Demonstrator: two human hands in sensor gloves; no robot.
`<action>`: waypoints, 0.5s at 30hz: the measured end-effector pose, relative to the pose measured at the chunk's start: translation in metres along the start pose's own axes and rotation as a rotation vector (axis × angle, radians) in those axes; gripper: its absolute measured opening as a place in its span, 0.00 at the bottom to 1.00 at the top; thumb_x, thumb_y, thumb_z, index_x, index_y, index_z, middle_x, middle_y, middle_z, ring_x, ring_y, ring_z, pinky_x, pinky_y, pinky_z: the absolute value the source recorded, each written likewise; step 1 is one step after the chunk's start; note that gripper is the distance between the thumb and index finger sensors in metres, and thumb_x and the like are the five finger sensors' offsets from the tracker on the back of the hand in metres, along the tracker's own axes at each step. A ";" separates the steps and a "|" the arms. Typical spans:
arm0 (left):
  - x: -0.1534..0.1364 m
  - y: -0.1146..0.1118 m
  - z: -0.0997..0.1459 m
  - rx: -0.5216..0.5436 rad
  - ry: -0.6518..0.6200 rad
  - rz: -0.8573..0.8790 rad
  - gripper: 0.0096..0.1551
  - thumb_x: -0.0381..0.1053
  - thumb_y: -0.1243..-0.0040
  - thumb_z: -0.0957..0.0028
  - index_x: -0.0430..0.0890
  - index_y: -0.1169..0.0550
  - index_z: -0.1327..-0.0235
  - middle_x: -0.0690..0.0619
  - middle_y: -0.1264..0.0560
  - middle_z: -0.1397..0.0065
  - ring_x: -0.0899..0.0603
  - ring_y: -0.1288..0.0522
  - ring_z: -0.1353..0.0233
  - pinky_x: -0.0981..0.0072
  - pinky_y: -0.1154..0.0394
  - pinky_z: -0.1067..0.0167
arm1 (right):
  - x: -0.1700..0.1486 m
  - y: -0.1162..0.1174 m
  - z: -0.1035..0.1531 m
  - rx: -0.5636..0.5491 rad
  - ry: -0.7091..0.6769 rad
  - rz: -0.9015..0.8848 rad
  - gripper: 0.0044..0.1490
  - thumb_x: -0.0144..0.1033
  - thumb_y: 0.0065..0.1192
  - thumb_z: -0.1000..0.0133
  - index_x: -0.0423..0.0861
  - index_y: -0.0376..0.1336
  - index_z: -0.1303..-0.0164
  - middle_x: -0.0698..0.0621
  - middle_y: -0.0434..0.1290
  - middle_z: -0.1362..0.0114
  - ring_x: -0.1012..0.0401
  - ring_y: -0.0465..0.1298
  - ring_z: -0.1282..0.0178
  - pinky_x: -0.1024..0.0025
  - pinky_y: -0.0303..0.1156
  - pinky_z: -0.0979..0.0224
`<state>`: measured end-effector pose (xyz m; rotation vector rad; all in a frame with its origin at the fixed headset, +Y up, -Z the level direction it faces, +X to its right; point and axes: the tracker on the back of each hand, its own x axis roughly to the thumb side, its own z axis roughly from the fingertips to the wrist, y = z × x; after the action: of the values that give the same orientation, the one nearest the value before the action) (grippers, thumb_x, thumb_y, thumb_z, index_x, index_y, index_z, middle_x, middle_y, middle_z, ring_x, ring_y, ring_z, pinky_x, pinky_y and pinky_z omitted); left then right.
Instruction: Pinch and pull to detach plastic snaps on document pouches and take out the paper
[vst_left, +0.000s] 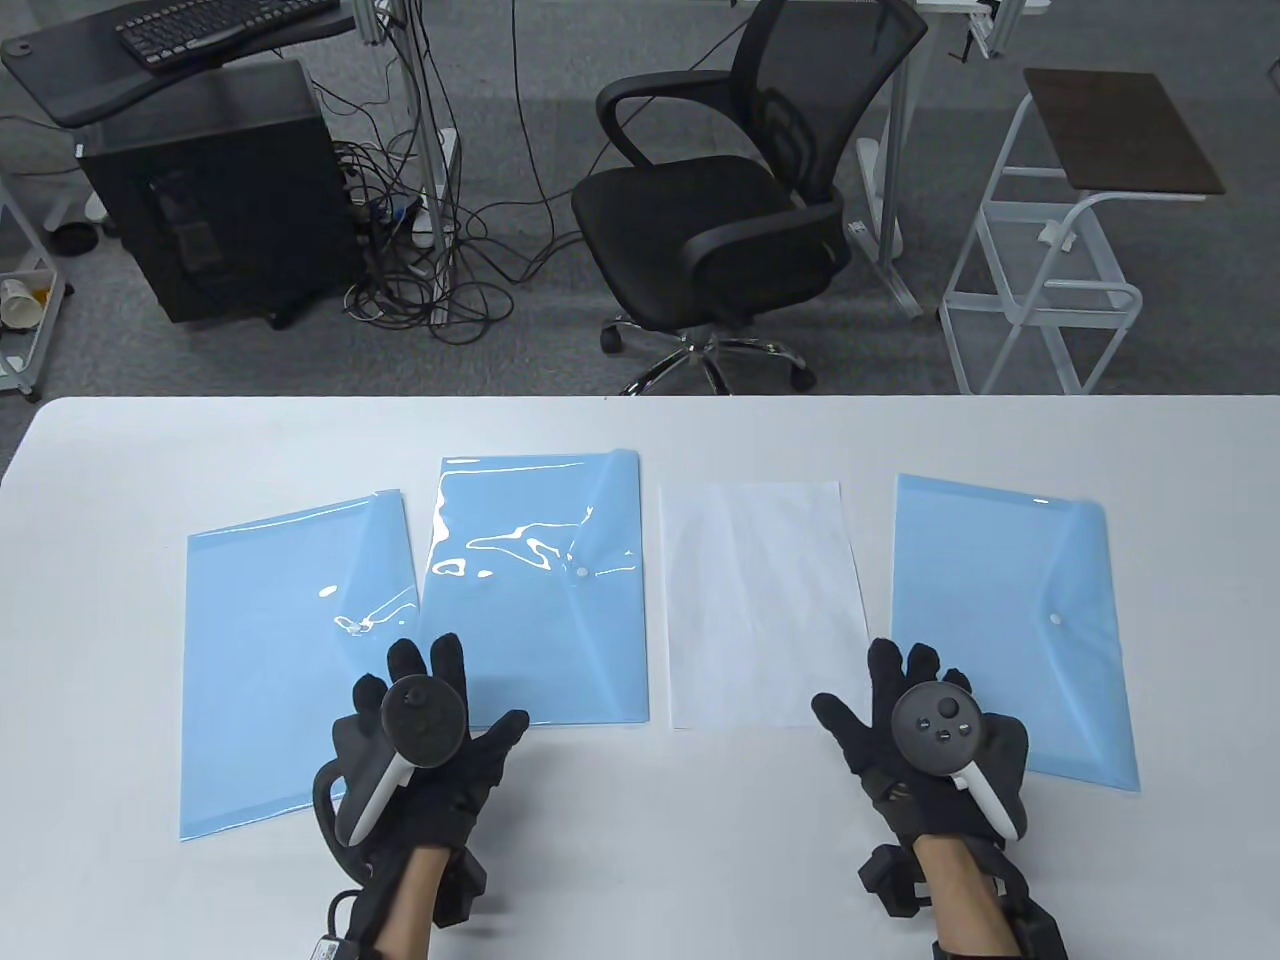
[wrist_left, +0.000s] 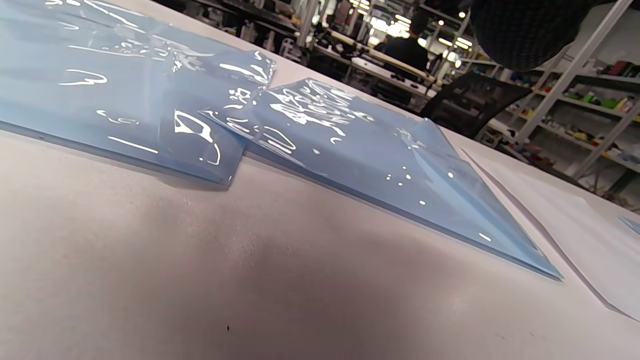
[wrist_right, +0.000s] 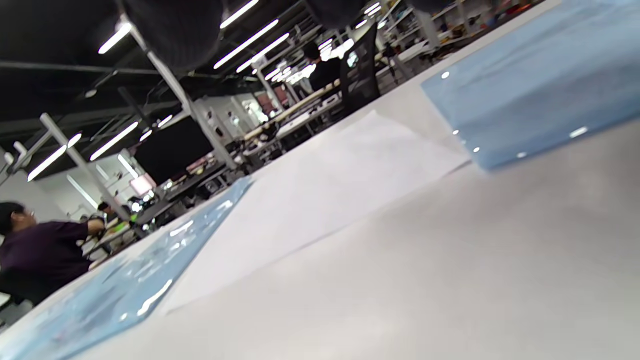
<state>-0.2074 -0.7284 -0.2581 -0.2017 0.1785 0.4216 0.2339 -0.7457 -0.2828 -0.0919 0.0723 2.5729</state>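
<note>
Three blue document pouches lie on the white table (vst_left: 640, 850). The left pouch (vst_left: 280, 660) has its right edge under the middle pouch (vst_left: 540, 600), whose white snap (vst_left: 581, 572) shows. A white paper sheet (vst_left: 765, 600) lies flat beside it. The right pouch (vst_left: 1010, 620) has its flap down, with its snap (vst_left: 1056, 619) showing. My left hand (vst_left: 470, 690) is spread flat over the near edges of the left and middle pouches and holds nothing. My right hand (vst_left: 875, 700) is spread flat between the paper and the right pouch, also empty. The left wrist view shows the left pouch (wrist_left: 100, 100) and the middle pouch (wrist_left: 380, 165).
Beyond the table's far edge stand a black office chair (vst_left: 720, 210), a computer tower (vst_left: 215, 190) with tangled cables and a white rack (vst_left: 1050, 260). People work at benches in the background of the right wrist view.
</note>
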 end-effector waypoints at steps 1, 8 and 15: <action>0.000 -0.001 0.000 -0.005 -0.001 -0.003 0.58 0.75 0.46 0.42 0.52 0.58 0.13 0.36 0.60 0.12 0.15 0.58 0.19 0.18 0.49 0.32 | -0.003 -0.002 -0.002 -0.013 0.018 -0.014 0.59 0.67 0.47 0.39 0.36 0.43 0.11 0.20 0.44 0.12 0.18 0.44 0.22 0.14 0.45 0.34; -0.002 -0.003 -0.002 -0.008 0.008 -0.004 0.58 0.75 0.46 0.42 0.51 0.57 0.13 0.36 0.59 0.12 0.15 0.56 0.19 0.19 0.48 0.32 | -0.044 -0.028 -0.023 -0.208 0.260 -0.030 0.52 0.59 0.45 0.36 0.35 0.45 0.13 0.21 0.48 0.12 0.20 0.47 0.21 0.15 0.47 0.34; -0.008 -0.005 -0.005 -0.028 0.025 0.018 0.58 0.75 0.46 0.42 0.50 0.57 0.13 0.35 0.58 0.12 0.15 0.54 0.19 0.19 0.47 0.32 | -0.089 -0.049 -0.046 -0.268 0.478 0.052 0.52 0.57 0.50 0.36 0.34 0.46 0.14 0.21 0.49 0.13 0.20 0.48 0.22 0.16 0.48 0.34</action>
<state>-0.2132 -0.7366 -0.2607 -0.2329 0.1989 0.4398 0.3376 -0.7557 -0.3226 -0.8117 -0.0935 2.5424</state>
